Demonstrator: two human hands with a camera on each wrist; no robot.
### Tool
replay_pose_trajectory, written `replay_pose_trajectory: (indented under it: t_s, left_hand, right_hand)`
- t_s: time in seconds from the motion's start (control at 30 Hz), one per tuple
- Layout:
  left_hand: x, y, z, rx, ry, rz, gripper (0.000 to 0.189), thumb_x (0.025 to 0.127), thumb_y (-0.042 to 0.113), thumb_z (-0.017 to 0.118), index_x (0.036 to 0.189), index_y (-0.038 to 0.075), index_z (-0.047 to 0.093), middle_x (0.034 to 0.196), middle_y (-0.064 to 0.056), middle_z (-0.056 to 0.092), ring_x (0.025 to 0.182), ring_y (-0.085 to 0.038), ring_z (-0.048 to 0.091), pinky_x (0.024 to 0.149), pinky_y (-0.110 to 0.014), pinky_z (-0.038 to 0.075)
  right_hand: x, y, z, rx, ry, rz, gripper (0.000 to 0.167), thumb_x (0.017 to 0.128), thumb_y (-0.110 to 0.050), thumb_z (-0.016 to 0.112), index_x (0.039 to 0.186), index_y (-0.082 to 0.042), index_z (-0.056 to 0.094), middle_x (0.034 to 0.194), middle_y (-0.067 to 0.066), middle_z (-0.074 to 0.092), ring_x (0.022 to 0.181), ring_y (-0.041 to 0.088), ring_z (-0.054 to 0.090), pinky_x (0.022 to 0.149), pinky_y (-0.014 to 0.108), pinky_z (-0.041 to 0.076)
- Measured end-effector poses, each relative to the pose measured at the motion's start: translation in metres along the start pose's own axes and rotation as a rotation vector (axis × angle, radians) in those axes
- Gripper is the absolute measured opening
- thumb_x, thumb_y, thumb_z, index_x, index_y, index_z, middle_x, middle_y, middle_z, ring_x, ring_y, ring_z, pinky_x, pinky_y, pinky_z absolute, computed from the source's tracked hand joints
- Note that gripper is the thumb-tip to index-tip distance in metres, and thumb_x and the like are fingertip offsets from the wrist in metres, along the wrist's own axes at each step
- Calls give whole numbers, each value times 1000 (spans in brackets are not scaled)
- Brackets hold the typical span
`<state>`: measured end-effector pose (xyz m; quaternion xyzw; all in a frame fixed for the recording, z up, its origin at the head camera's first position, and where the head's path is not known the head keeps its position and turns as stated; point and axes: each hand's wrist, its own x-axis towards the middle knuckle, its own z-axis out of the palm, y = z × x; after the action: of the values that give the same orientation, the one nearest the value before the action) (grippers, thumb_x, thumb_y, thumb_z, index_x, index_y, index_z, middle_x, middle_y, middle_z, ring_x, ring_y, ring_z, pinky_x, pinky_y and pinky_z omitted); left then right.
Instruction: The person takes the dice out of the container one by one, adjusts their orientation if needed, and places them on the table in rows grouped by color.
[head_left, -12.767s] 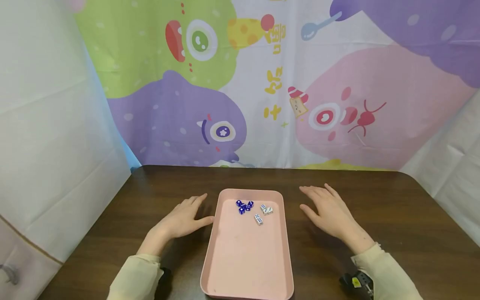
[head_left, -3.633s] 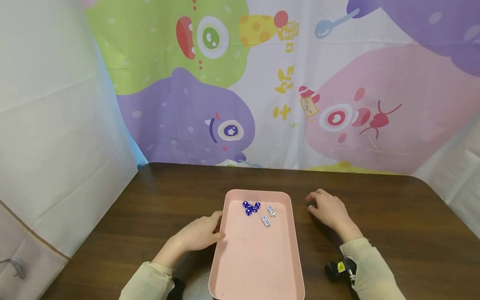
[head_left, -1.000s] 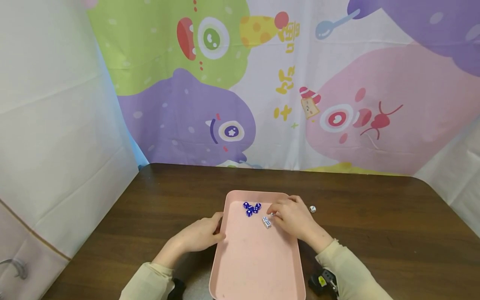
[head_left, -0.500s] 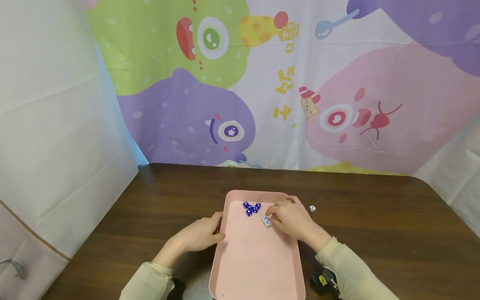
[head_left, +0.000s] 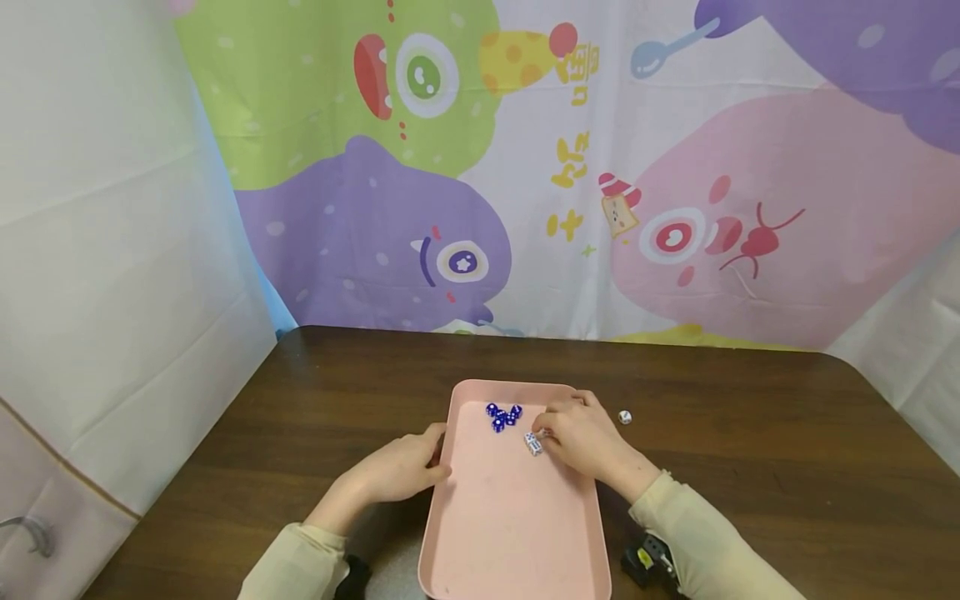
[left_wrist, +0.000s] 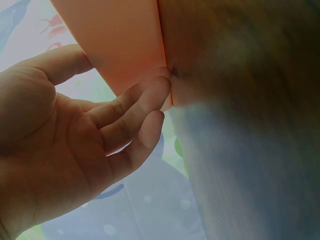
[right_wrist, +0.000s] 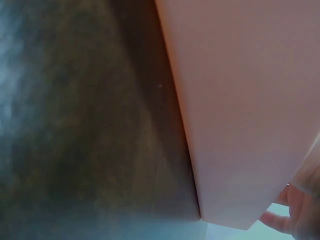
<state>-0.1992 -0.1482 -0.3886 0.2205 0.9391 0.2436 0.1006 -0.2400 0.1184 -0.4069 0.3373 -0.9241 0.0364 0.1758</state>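
A pink rectangular tray [head_left: 517, 533] lies on the dark table. My left hand [head_left: 393, 468] holds its left side, thumb at the rim and fingers against the outer wall [left_wrist: 125, 45]. Reaching over the right rim, my right hand [head_left: 581, 429] pinches a white die [head_left: 544, 432], mostly hidden by the fingertips. Two white dice [head_left: 532, 443] lie side by side just left of those fingertips. Several blue dice [head_left: 501, 417] sit clustered near the tray's far end. Another white die [head_left: 626, 417] rests on the table, right of the tray.
The brown wooden table [head_left: 787, 450] runs back to a cartoon-print curtain [head_left: 555, 275]. White cloth [head_left: 135, 250] hangs at the left side. The tray's raised wall [right_wrist: 240, 125] stands close beside the right wrist camera.
Since the oldest frame, my left hand has taken hold of the tray's side. A white die has gone from the tray to the table, and my right hand has come back to the white dice.
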Motion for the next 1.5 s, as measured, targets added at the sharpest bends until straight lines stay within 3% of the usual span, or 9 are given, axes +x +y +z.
replay_pose_trajectory:
  t_s: [0.3, 1.13, 1.5]
  left_hand:
    - [1, 0, 0, -1, 0, -7, 53, 86, 20, 56, 130, -4, 37, 85, -4, 59, 72, -13, 52, 66, -34, 43]
    - [-1, 0, -1, 2, 1, 6, 51, 86, 19, 55, 129, -3, 38, 80, 0, 55, 69, -13, 50, 63, -31, 41]
    - [-1, 0, -1, 0, 0, 5, 51, 86, 19, 55, 129, -3, 38, 81, -1, 56, 70, -13, 51, 64, -32, 42]
  right_hand:
    - [1, 4, 4, -15, 31, 44, 8, 76, -17, 69, 83, -19, 72, 83, -3, 62, 86, 16, 59, 88, 49, 36]
    - [0, 6, 5, -10, -18, 94, 10, 71, -13, 71, 78, -17, 66, 82, -5, 61, 82, 15, 59, 89, 49, 36]
    - [1, 6, 6, 10, -44, 116, 9, 74, -13, 70, 75, -19, 63, 78, -8, 62, 80, 13, 58, 91, 49, 34]
